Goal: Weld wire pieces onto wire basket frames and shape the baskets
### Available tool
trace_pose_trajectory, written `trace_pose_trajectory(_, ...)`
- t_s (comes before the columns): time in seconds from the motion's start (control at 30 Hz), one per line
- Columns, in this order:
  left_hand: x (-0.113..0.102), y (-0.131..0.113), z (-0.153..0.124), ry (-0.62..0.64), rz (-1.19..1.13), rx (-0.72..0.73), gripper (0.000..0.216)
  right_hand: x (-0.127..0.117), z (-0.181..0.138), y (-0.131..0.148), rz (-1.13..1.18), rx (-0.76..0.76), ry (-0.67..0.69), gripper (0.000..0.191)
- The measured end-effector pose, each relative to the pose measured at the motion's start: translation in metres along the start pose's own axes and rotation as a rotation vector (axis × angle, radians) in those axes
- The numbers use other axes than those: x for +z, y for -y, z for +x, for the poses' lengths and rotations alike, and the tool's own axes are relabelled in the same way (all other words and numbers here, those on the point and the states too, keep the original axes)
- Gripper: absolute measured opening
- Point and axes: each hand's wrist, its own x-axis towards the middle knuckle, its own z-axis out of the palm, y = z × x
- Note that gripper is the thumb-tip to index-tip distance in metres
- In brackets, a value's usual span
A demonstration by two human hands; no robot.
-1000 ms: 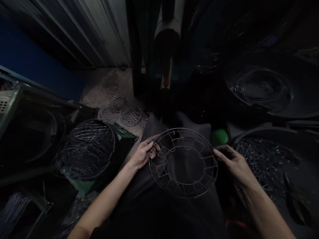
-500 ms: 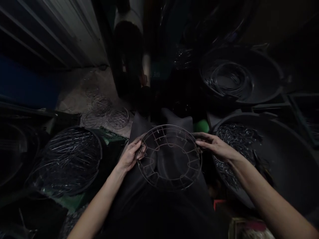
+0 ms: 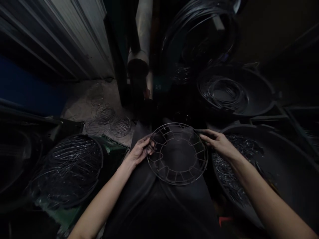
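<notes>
A round wire frame (image 3: 177, 153) with rings and short spokes rests over my dark-clothed lap. My left hand (image 3: 141, 150) pinches its left rim, fingers closed on the wire. My right hand (image 3: 217, 142) grips the frame's upper right rim, fingers curled over it. Both forearms reach in from below.
A stack of round wire grilles (image 3: 67, 169) sits on a green crate at left. Small wire discs (image 3: 119, 125) lie on the concrete floor. A dark basin (image 3: 279, 159) of small metal pieces is at right; another basin (image 3: 229, 91) with wire coils lies behind it. A dark post (image 3: 138, 63) stands ahead.
My right hand moved up along the rim from the frame's right side to its upper right. The view shifted right, then up; the green object behind the frame is out of sight.
</notes>
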Motion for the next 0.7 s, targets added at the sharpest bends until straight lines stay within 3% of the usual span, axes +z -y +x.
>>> trace_pose_trajectory(0.27,-0.007,0.012,0.011,-0.032,0.006,0.016,0.034,-0.008,-0.005,-0.020,0.330,0.213,0.170,0.049)
trace_pose_trajectory(0.53,0.006,0.010,0.009,-0.037,0.064,0.072,0.028,-0.032,-0.005,-0.001,0.240,0.208,0.453,0.062)
trace_pose_trajectory(0.7,0.007,0.014,0.010,-0.118,0.093,0.113,0.030,-0.024,-0.002,-0.001,0.193,0.147,0.324,0.055)
